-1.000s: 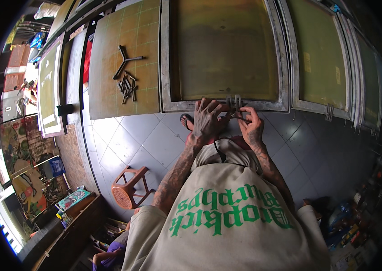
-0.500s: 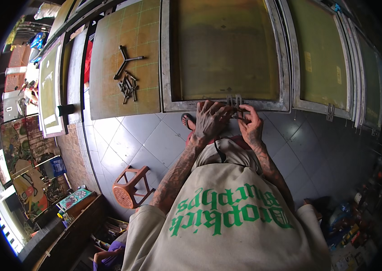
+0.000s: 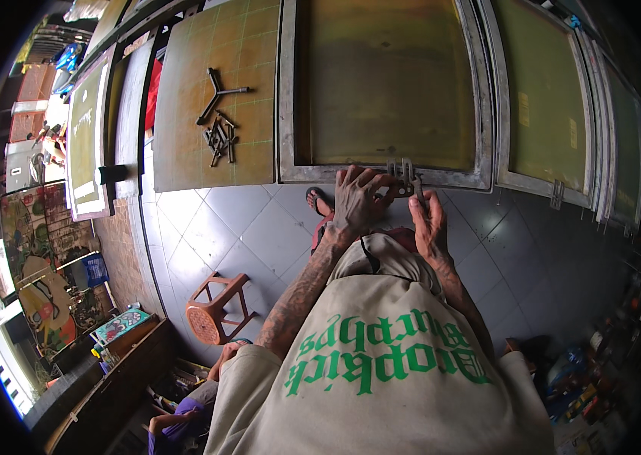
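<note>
A large screen frame (image 3: 301,174) with grey metal edges and a yellowish mesh lies in front of me. At its near edge sits a slotted metal bracket (image 3: 405,168). My left hand (image 3: 358,199) is closed over that edge, its thumb and forefinger pinching at the bracket's left side. What lies beneath its fingers is hidden. Just to the right, my right hand (image 3: 430,221) holds a short metal spanner (image 3: 418,186) between thumb and fingers. The spanner's upper end meets the bracket.
A gridded board (image 3: 184,152) on the left bears a three-armed socket wrench (image 3: 218,92) and a pile of bolts (image 3: 219,139). More screen frames (image 3: 540,179) stand at right. A brown plastic stool (image 3: 214,312) is on the tiled floor. Another person (image 3: 184,421) is at lower left.
My right hand has dropped slightly toward me and turned, so the spanner now shows upright above its fingers. My left hand stays at the bracket, and the view has shifted a little.
</note>
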`<action>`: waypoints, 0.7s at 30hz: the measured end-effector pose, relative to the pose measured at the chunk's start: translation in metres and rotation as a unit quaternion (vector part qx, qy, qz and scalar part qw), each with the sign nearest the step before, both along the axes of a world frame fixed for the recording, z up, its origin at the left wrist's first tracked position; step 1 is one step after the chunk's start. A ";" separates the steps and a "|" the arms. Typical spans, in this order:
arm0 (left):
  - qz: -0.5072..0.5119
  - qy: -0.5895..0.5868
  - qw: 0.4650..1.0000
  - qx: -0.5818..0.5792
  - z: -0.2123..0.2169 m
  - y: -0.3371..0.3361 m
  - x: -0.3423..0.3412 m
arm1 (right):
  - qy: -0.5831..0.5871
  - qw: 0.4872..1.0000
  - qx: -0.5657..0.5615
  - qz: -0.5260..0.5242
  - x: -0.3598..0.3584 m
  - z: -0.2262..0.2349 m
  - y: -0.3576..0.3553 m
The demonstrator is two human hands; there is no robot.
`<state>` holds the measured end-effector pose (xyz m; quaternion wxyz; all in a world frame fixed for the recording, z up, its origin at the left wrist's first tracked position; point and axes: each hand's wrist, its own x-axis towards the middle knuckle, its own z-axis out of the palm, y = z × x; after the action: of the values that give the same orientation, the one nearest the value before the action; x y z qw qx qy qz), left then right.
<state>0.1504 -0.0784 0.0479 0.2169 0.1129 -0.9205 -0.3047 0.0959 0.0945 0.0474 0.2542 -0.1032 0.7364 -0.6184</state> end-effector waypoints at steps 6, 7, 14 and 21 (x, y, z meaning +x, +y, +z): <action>-0.042 -0.030 0.998 0.047 0.000 -0.012 -0.001 | -0.228 0.973 -0.038 0.006 0.026 -0.011 0.008; -0.048 -0.052 0.996 0.049 0.003 -0.013 -0.001 | -0.221 0.975 -0.035 0.000 0.030 -0.015 0.006; -0.056 -0.065 0.996 0.036 -0.004 -0.016 -0.001 | -0.244 0.969 -0.037 -0.022 0.025 -0.019 -0.006; -0.056 -0.063 0.995 0.056 0.003 -0.015 -0.001 | 0.021 0.930 0.207 0.302 -0.084 0.014 0.002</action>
<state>0.1493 -0.0937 0.0512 0.1347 0.0923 -0.9186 -0.3599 0.0122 0.0969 0.0618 0.4288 -0.2792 0.7872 -0.3442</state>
